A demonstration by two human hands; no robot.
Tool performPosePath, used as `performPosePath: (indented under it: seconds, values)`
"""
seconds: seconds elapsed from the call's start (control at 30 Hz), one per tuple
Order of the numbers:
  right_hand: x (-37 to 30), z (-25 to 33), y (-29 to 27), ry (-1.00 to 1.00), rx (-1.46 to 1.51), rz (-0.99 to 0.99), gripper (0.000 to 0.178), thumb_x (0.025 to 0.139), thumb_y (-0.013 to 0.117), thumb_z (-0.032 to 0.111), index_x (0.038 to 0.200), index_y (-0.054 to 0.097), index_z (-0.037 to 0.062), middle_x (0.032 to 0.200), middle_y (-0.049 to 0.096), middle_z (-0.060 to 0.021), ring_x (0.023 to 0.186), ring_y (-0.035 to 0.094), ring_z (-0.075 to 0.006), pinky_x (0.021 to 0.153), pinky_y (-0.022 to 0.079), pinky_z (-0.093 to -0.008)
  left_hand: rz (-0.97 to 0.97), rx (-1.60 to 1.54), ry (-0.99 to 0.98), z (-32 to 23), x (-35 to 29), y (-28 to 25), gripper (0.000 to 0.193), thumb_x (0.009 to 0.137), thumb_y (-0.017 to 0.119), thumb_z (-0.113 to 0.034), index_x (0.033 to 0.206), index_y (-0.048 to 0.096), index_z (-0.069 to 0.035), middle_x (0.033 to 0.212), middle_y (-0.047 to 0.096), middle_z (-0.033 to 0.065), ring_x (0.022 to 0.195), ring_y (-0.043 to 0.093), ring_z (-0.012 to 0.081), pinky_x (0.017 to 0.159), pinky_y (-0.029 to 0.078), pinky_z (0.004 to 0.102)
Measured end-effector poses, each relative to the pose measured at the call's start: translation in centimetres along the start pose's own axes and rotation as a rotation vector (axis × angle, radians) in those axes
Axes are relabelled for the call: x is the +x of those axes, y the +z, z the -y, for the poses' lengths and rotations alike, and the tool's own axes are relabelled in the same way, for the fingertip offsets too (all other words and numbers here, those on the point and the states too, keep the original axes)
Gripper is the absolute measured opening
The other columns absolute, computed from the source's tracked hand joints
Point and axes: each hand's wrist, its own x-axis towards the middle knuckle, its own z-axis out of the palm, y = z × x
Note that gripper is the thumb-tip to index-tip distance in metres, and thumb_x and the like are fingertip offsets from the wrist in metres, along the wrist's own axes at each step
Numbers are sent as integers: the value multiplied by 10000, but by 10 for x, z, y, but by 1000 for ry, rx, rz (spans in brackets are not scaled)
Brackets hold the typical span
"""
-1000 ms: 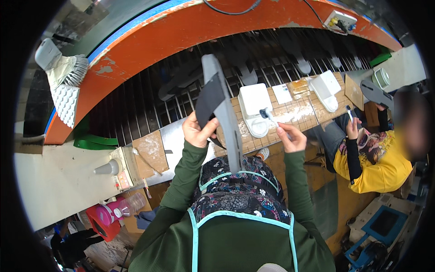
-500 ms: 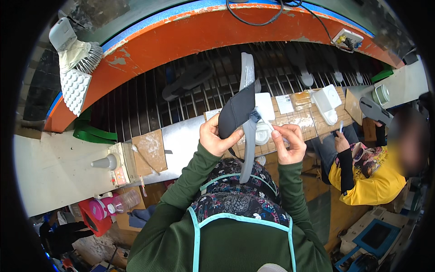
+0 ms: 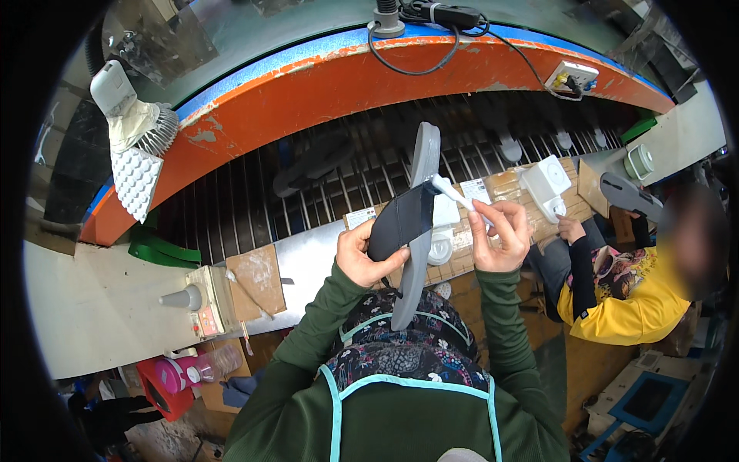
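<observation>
My left hand (image 3: pixel 360 256) is closed around a slide sandal (image 3: pixel 400 223) with a wide black strap and a grey sole (image 3: pixel 418 281). The sandal is tilted on edge, the thumb pressing on the strap's lower part. In my right hand (image 3: pixel 500 237), a slim white brush (image 3: pixel 454 192) is pinched between thumb and fingers. Its tip rests at the strap's upper right corner, by the sole's edge. Behind the sandal, partly hidden by it, stands a white container (image 3: pixel 440 248) with a round opening.
Beyond the hands runs a rack of metal rods (image 3: pixel 231 192) carrying dark sandals, beneath an orange panel (image 3: pixel 308 92). At right, a co-worker in a yellow top (image 3: pixel 623 308) reaches toward another white container (image 3: pixel 546 185). A brown board (image 3: pixel 256 281) with a stick lies left.
The brush has moved from beside the strap's lower inner edge up to its upper right corner. The sandal has turned slightly, its lower end swinging left. The co-worker's hand has shifted toward the container.
</observation>
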Motion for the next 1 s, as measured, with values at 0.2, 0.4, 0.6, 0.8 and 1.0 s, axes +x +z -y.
performPosePath:
  seconds: [0.2, 0.4, 0.6, 0.8, 1.0]
  values:
    - [6, -4, -2, -159, -55, -80, 257, 695, 773, 140, 950, 741, 153, 867, 570, 1, 671, 516, -107, 747, 285, -293, -37, -28, 63, -5, 2, 3, 242, 702, 754, -55, 883, 620, 35, 799, 650, 31, 724, 588, 64, 649, 480, 219]
    - [7, -7, -10, -224, -75, -19, 275, 680, 775, 135, 951, 744, 172, 865, 572, 7, 680, 521, -106, 742, 279, -300, -31, -52, 65, -9, 1, 4, 245, 707, 748, -40, 900, 619, 36, 815, 654, 41, 731, 596, 71, 655, 487, 223]
    - [5, -10, -15, -223, -27, 45, 283, 674, 776, 126, 950, 743, 181, 863, 574, 10, 688, 521, -107, 744, 278, -303, -24, -31, 69, -12, 0, 2, 287, 707, 747, -42, 951, 624, 46, 853, 664, 55, 754, 609, 82, 671, 498, 227]
    - [5, -10, -20, -259, -21, 104, 288, 671, 775, 130, 952, 738, 183, 860, 574, 16, 696, 504, -111, 737, 273, -306, 10, 38, 86, -16, 0, -5, 329, 701, 746, -44, 992, 625, 52, 862, 666, 58, 763, 619, 93, 691, 508, 235]
    - [7, -8, -26, -284, -6, 169, 270, 674, 775, 150, 939, 738, 189, 833, 573, 34, 682, 480, -113, 709, 265, -307, 13, 86, 104, -21, 3, -9, 340, 689, 746, -60, 987, 628, 54, 848, 661, 56, 747, 619, 99, 685, 511, 238]
